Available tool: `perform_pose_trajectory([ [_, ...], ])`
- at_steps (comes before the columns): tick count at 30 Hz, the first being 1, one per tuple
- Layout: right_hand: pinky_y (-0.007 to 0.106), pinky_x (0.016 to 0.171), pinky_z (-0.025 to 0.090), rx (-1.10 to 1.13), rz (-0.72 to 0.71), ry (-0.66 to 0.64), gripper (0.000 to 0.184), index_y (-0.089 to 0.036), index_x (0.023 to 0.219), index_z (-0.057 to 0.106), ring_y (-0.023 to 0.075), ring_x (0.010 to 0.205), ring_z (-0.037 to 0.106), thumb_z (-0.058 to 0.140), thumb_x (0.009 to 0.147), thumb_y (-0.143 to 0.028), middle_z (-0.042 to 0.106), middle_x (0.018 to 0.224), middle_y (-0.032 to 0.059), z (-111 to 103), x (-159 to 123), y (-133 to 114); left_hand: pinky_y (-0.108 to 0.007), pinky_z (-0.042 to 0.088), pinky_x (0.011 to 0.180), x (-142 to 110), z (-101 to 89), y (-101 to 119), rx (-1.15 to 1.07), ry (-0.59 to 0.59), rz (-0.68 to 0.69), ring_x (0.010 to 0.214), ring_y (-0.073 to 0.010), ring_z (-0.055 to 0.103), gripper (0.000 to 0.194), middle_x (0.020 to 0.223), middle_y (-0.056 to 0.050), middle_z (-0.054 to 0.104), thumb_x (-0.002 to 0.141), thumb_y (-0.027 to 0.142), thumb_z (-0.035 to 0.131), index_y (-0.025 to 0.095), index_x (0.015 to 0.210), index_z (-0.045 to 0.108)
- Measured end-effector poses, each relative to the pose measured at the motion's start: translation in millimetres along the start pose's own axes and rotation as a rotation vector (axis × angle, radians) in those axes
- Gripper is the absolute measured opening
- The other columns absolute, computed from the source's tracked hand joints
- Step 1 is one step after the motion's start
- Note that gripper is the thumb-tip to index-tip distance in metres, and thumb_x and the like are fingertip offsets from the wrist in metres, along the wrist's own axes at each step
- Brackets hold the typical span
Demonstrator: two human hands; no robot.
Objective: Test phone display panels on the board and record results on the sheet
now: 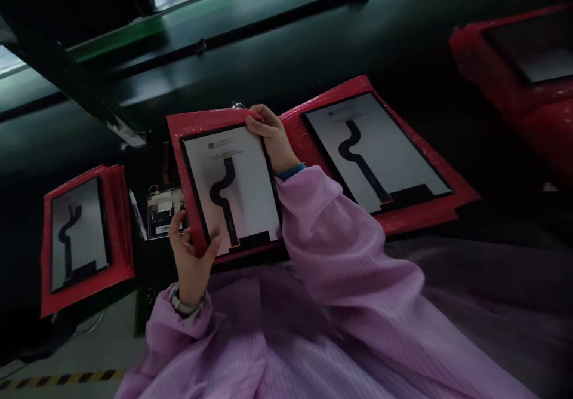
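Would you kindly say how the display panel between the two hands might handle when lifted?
The display panel is probably stiff, since its edges look straight. Its face may be slippery, given the sheen. The dark ribbon cable looks thin, so likely flexible.

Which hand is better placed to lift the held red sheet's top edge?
Probably the right hand: it pinches the red sheet at the top, while the left hand is near its lower-left corner.

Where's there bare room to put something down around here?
Probably the dark strip between the right red stack and the far-right red bundle, though it's dim. Crowded: the gap between the left red stack and the held panel, where a white pen and circuit board lie.
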State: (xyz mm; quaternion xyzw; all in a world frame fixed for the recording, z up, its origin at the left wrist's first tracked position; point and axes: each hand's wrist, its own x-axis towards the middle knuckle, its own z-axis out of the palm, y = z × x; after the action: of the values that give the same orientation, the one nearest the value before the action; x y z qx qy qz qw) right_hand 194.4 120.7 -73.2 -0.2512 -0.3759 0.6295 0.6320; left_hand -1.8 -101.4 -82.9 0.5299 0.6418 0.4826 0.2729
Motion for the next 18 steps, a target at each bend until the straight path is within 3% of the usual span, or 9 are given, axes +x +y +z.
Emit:
perform_pose_trajectory([
  [3, 0.022, 0.066, 0.046, 0.034, -0.001, 0.056, 0.038, -0.023, 0.08, 0.053, 0.0097, 0.071, 0.051, 0.085, 0.065, -0.039, 0.054, 0.081, -0.0032, -1, 1, 4, -0.039, 0.056, 0.099, -1, -0.9, 7, -0.12, -0.102, -0.184, 0.113, -0.0252, 0.066, 0.072, 0.128, -0.011, 0.064, 0.079, 0.051, 0.08, 0.023, 0.139, 0.051],
  [5, 0.023, 0.069, 0.048, 0.014, 0.012, 0.08, 0.037, -0.023, 0.079, 0.053, 0.0104, 0.073, 0.053, 0.084, 0.065, -0.038, 0.056, 0.082, -0.003, -1, -1, 7, -0.036, 0.059, 0.089, -3, -1.1, 12, -0.135, -0.185, -0.244, 0.099, -0.0238, 0.07, 0.058, 0.11, -0.008, 0.072, 0.08, 0.053, 0.078, 0.02, 0.125, 0.062],
  [10, 0.025, 0.069, 0.05, -0.02, 0.066, 0.032, 0.03, -0.025, 0.086, 0.058, 0.0117, 0.074, 0.057, 0.079, 0.074, -0.042, 0.059, 0.084, -0.003, 5, -11, 17, -0.033, 0.059, 0.086, 0, -18.3, 14, -0.292, -0.09, -0.311, 0.097, -0.0241, 0.071, 0.05, 0.109, -0.007, 0.075, 0.08, 0.045, 0.079, 0.02, 0.121, 0.068],
  [14, 0.024, 0.066, 0.052, -0.02, 0.189, -0.042, 0.038, -0.027, 0.104, 0.061, 0.0122, 0.079, 0.063, 0.075, 0.078, -0.05, 0.067, 0.096, -0.002, 7, -15, 24, -0.031, 0.059, 0.074, 11, -70.4, 7, -0.45, 0.144, -0.398, 0.081, -0.022, 0.073, 0.055, 0.094, -0.005, 0.077, 0.062, 0.041, 0.089, 0.018, 0.109, 0.071],
  [18, 0.022, 0.066, 0.053, -0.103, 0.323, 0.024, 0.036, -0.026, 0.104, 0.063, 0.0107, 0.077, 0.066, 0.074, 0.076, -0.044, 0.069, 0.095, -0.0014, 7, -16, 31, -0.022, 0.056, 0.065, 18, -153.8, -3, -0.395, 0.481, -0.421, 0.068, -0.0129, 0.066, 0.038, 0.075, 0.002, 0.072, 0.057, 0.026, 0.089, 0.019, 0.087, 0.068],
])
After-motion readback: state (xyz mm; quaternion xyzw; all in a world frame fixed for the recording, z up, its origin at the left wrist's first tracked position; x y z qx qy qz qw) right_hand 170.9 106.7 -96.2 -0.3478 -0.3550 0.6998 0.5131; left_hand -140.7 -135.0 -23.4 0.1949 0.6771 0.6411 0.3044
